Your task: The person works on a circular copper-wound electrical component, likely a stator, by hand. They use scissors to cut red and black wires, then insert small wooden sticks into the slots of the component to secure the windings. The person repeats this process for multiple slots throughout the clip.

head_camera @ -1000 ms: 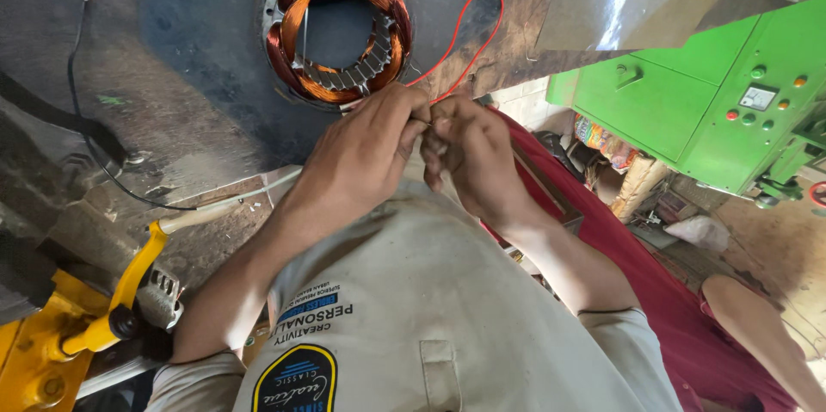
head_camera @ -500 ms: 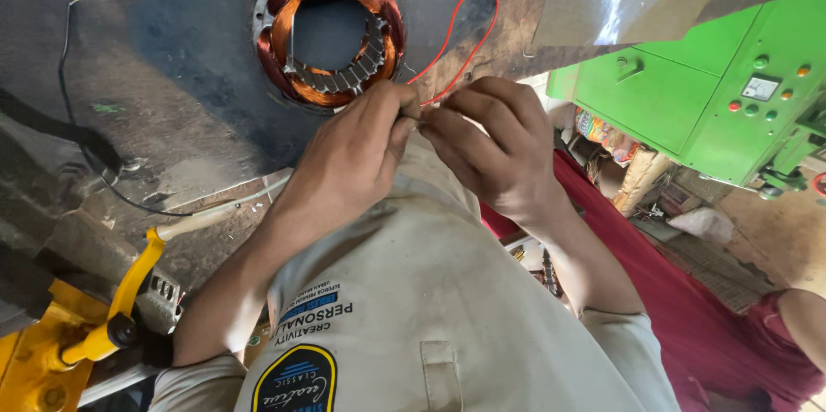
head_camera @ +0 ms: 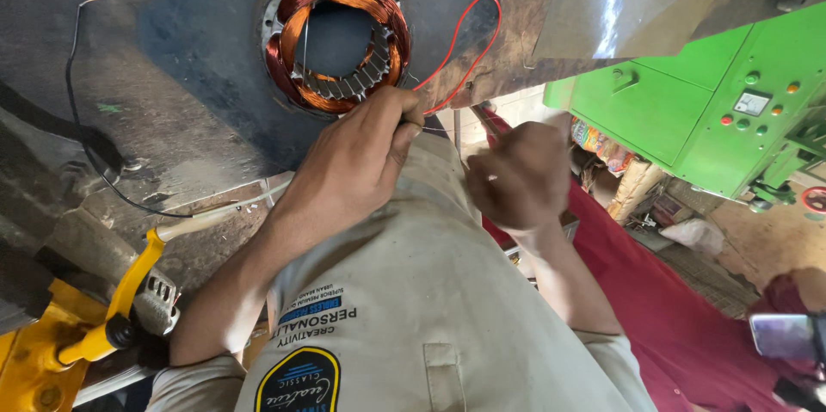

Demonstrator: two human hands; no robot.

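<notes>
Fingers of both hands pinch thin red wire (head_camera: 465, 42) beside round copper-wound stator (head_camera: 337, 40).

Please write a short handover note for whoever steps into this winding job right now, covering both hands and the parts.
Left hand: fingers pinched on the red wire at the bench edge, just below the stator.
Right hand: closed in a fist beside it, gripping something thin; what it is cannot be made out.
Stator: lies flat on the dark bench, copper coils seated in its slots; the red wire loops from its right side to the hands.
Done: coils are in place.
Left: the lead in the hands looks unfinished; a black wire lies loose on the left.
</notes>
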